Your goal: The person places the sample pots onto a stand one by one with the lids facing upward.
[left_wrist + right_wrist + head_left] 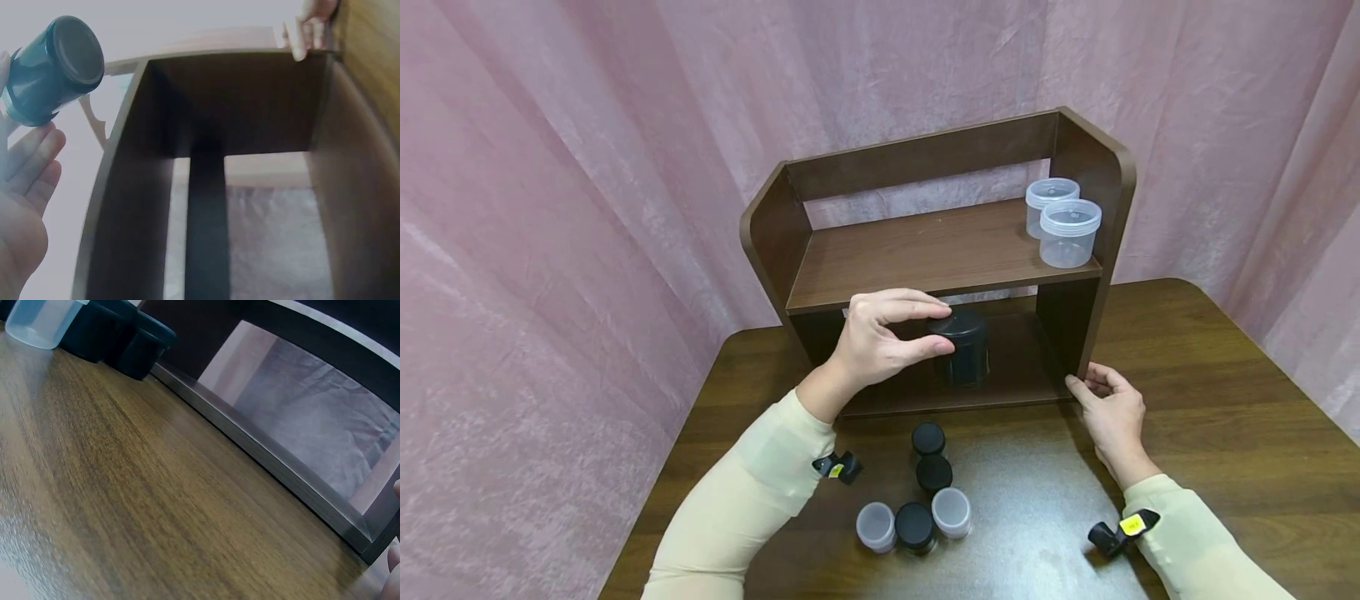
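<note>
A black lidded jar (967, 350) is gripped by my left hand (883, 337), thumb and fingers about its lid, in front of the lower opening of a brown two-tier shelf (925, 254). In the left wrist view the jar (59, 69) hangs in the air, its base turned to the camera and the shelf beside it. My right hand (1112, 417) holds the lower front corner of the shelf's right side panel, thumb on the front edge. Only a bit of that hand's fingers (394, 575) shows in the right wrist view.
Two clear lidded jars (1070, 237) stand at the upper shelf's right end. On the wooden table (1030, 500), before the shelf, several black-lidded jars (915, 527) stand close together with two translucent jars (951, 510). Behind everything hangs a pink curtain (625, 167).
</note>
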Demonstrator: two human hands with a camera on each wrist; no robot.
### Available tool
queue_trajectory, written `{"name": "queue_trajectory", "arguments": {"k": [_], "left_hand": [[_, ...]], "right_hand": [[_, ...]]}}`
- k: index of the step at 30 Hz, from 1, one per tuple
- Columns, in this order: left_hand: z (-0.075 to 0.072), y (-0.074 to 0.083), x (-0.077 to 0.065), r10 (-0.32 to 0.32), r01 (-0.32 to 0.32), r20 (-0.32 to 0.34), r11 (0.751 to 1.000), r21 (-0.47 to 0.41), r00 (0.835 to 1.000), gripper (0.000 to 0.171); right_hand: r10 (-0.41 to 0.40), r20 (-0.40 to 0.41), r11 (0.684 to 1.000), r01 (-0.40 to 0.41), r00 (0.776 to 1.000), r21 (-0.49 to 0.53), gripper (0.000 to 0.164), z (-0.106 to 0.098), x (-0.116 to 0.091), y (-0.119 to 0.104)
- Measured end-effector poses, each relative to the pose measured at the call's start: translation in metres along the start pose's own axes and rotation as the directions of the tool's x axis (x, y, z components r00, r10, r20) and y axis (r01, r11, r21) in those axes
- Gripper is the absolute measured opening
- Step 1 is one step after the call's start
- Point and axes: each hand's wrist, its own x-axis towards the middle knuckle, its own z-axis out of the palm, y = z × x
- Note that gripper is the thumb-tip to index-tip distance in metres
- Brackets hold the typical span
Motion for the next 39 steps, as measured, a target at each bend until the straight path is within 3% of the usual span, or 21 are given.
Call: {"name": "queue_trajectory", "arguments": {"k": [6,12,20,26,33,35,39], "left_hand": [[-0.010,-0.006,0.026,0.047,-0.046,-0.039,0.998,0.039,0.998,0.034],[-0.015,-0.017,0.048,0.067,-0.057,-0.068,0.989,0.140,0.995,0.033],[-0.010,-0.031,0.072,-0.037,0.050,-0.055,0.967,0.251,0.998,0.035],[-0.003,-0.041,0.085,-0.145,0.143,-0.016,0.937,0.320,0.989,0.041],[0.002,-0.052,0.096,-0.269,0.269,-0.044,0.911,0.313,0.962,0.044],[0.003,-0.056,0.099,-0.318,0.318,-0.047,0.904,0.285,0.947,0.045],[0.005,-0.065,0.107,-0.437,0.435,-0.029,0.881,0.188,0.899,0.048]], "right_hand": [[0.012,-0.001,1.000,-0.012,1.000,-0.010,0.036,-0.001,-0.002,0.000],[0.004,-0.017,1.000,-0.004,1.000,-0.017,0.035,0.000,-0.004,0.001],[0.016,-0.005,0.999,-0.016,1.000,-0.044,0.036,-0.002,-0.005,0.003],[0.020,-0.005,0.999,-0.020,1.000,-0.049,0.037,-0.001,-0.005,0.004],[0.006,-0.017,1.000,-0.007,1.000,-0.029,0.036,0.000,-0.004,0.002],[0.001,-0.017,0.999,-0.001,1.000,-0.032,0.035,0.000,-0.003,0.001],[-0.006,-0.015,0.999,0.005,1.000,-0.036,0.035,0.001,-0.003,-0.001]]}}
